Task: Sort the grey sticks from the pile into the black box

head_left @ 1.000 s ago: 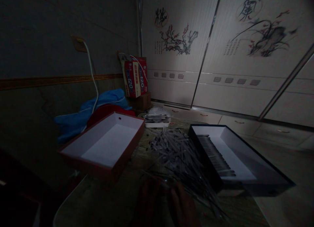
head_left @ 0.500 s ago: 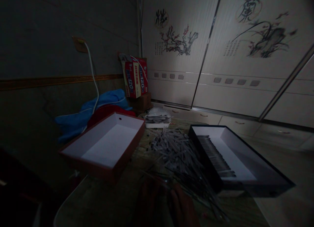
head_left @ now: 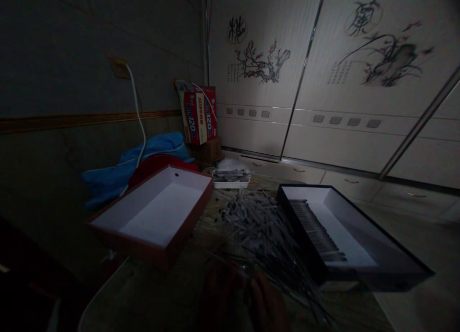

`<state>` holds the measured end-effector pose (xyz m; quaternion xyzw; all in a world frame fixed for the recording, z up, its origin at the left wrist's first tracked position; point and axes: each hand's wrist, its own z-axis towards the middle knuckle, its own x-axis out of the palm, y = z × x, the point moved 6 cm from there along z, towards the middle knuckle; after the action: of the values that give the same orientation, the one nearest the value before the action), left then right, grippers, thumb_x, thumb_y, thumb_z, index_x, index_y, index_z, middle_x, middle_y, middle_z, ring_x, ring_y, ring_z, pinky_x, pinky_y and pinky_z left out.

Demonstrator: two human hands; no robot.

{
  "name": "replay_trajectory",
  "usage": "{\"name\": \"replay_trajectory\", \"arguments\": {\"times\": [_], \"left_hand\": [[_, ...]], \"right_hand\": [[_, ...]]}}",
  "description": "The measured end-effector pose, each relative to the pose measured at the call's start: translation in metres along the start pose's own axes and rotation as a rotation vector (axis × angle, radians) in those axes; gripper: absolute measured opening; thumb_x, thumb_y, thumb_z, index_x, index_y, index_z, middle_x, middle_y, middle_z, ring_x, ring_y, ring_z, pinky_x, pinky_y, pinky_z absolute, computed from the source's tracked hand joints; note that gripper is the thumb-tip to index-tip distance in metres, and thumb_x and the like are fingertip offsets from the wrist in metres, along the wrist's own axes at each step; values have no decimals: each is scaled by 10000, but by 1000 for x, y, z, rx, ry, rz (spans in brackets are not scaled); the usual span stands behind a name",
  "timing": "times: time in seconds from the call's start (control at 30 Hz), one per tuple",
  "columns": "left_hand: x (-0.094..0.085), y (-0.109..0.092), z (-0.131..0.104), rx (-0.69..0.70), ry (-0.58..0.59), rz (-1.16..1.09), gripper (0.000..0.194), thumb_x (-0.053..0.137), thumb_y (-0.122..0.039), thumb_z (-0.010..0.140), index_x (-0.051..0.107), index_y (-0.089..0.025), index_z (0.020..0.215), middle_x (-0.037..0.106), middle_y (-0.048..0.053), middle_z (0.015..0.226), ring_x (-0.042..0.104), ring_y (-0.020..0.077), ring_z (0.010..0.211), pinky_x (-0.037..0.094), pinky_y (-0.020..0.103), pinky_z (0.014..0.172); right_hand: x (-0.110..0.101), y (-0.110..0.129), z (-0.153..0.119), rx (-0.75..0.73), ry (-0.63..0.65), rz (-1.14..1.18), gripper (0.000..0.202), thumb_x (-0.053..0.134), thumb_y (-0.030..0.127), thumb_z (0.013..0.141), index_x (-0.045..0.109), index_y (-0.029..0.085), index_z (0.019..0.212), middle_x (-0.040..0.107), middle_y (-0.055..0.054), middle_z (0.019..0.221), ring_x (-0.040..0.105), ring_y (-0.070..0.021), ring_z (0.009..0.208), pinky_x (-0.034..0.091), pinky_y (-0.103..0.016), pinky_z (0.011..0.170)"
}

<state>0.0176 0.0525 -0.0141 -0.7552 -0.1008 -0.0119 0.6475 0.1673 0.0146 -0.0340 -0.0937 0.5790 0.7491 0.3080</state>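
In the dim foreground my left hand [head_left: 215,286] and my right hand [head_left: 266,298] are close together, low over the table, fingers curled. Between their fingertips is a small, slender, partly shiny piece, too dark to name. Just beyond them a heap of thin translucent plastic tubes [head_left: 255,217] covers the middle of the table. Long dark thin rods [head_left: 287,269] lie along its near right side, close to my right hand. To the right, a dark-rimmed box [head_left: 359,226] with a white inside holds a row of slim dark sticks [head_left: 318,231] along its left wall.
A red-sided box [head_left: 151,212] with a white inside stands at the left of the table [head_left: 143,298]. At the back is a white tray [head_left: 231,183] of thin pieces. Blue cloth [head_left: 136,154], a red carton [head_left: 199,114] and a white cable [head_left: 134,97] are beyond.
Both hands stay nearly in place, with only slight finger movement around the small piece. The whole view shifts slightly; the boxes and heap look the same.
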Motion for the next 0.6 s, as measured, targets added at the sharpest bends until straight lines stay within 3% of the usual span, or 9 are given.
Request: {"name": "replay_trajectory", "arguments": {"times": [0.2,0.3,0.4,0.5,0.6], "left_hand": [[3,-4,-1,9,-9,31,365,699,-481,567,672,-156,730,702,79,784,626,255,799,465,366,808],[3,0,0,36,13,49,345,675,-473,605,670,-161,753,700,79,800,623,255,818,462,365,817],[0,3,2,37,12,55,329,665,-458,627,668,-167,781,700,76,832,619,254,837,460,355,824],[-6,0,5,47,-59,61,339,660,-484,625,664,-183,778,697,64,844,610,253,858,446,341,842],[-8,-5,6,46,-97,69,412,610,-556,646,658,-175,796,692,66,839,604,255,856,430,347,854]], "right_hand": [[-3,-4,-3,7,-71,-19,545,314,645,822,661,244,948,679,-81,1005,622,-223,946,481,-335,841],[-5,-5,-4,-14,-47,-14,543,361,677,782,674,246,887,690,-81,955,629,-232,918,490,-340,812],[-9,2,6,10,7,-4,522,316,600,850,670,223,786,691,-56,763,651,-190,759,512,-271,654],[-10,16,27,3,176,-47,544,231,460,924,621,192,655,620,-21,575,602,-139,569,444,-204,509],[-18,29,54,-41,214,-160,353,338,312,909,606,177,724,625,-30,661,579,-143,611,406,-218,568]]}}
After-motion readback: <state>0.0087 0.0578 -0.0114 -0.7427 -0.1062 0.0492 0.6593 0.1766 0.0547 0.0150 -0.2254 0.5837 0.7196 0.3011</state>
